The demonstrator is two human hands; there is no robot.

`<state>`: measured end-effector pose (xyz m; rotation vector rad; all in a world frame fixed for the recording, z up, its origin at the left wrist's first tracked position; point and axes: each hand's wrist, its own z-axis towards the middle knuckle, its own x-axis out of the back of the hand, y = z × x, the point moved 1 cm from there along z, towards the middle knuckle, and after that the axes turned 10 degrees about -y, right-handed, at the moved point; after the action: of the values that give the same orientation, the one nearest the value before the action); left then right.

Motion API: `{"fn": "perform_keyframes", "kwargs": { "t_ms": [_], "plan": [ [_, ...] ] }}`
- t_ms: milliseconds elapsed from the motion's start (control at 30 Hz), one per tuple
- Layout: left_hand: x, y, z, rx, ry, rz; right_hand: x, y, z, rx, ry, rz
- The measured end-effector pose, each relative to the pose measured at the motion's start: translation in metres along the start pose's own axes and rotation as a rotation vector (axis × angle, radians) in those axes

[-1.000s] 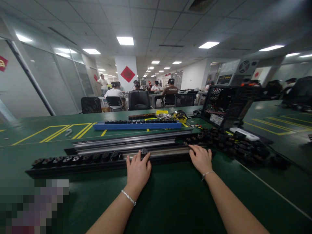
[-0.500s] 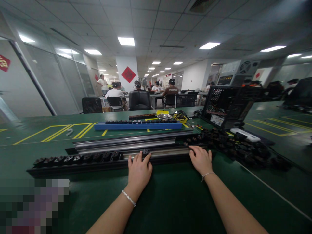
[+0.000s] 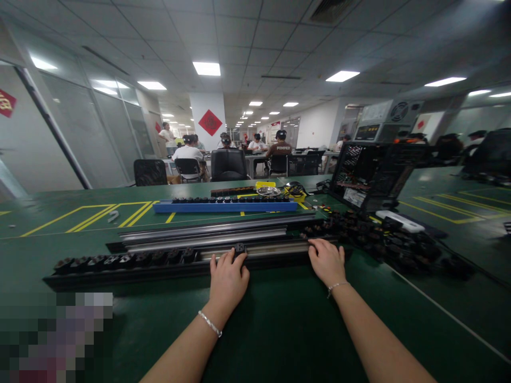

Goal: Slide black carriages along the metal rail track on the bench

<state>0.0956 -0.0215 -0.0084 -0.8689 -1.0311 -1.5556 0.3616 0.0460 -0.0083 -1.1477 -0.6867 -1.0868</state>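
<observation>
Fingertips of my left hand (image 3: 229,282) are curled over the near edge of a long black rail (image 3: 275,249) with a metal strip along its inside. Against those fingertips sits a small black socket-like module (image 3: 240,248), in the channel. Farther right, my right hand (image 3: 327,260) lies over the same rail near its right end, fingers bent slightly and apart. A row of similar black modules (image 3: 141,259) fills the rail's left part, with bare strip between them and the single one. The undersides of both hands are hidden.
Behind lie more metal-lined rails (image 3: 207,236) and a blue rail (image 3: 223,206) carrying modules. A pile of loose black modules (image 3: 383,239) spreads at right, beside an open computer case (image 3: 375,173). A metal dish (image 3: 269,191) stands farther back. People (image 3: 279,146) sit at distant tables.
The view has shifted very slightly. Both hands keep almost the same places on the rail, and the single module shows no clear movement along it.
</observation>
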Motion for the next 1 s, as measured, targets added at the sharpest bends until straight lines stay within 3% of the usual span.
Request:
{"fn": "perform_keyframes", "kwargs": {
  "t_ms": [267, 467, 633, 833, 1000],
  "plan": [
    [0.002, 0.002, 0.0, 0.004, 0.007, -0.079, 0.0, -0.004, -0.002, 0.027, 0.018, -0.002],
    [0.004, 0.001, 0.002, 0.062, -0.006, -0.192, -0.004, -0.011, -0.004, 0.141, 0.027, 0.019],
    [0.003, 0.004, 0.002, 0.067, -0.023, -0.228, -0.008, -0.038, -0.017, 0.314, 0.018, 0.043],
    [0.003, 0.007, 0.002, 0.072, -0.012, -0.232, -0.012, -0.084, -0.038, 0.496, -0.136, 0.073],
    [0.003, 0.005, 0.004, 0.063, -0.003, -0.249, -0.015, -0.1, -0.046, 0.568, -0.224, 0.128]
  ]
}}
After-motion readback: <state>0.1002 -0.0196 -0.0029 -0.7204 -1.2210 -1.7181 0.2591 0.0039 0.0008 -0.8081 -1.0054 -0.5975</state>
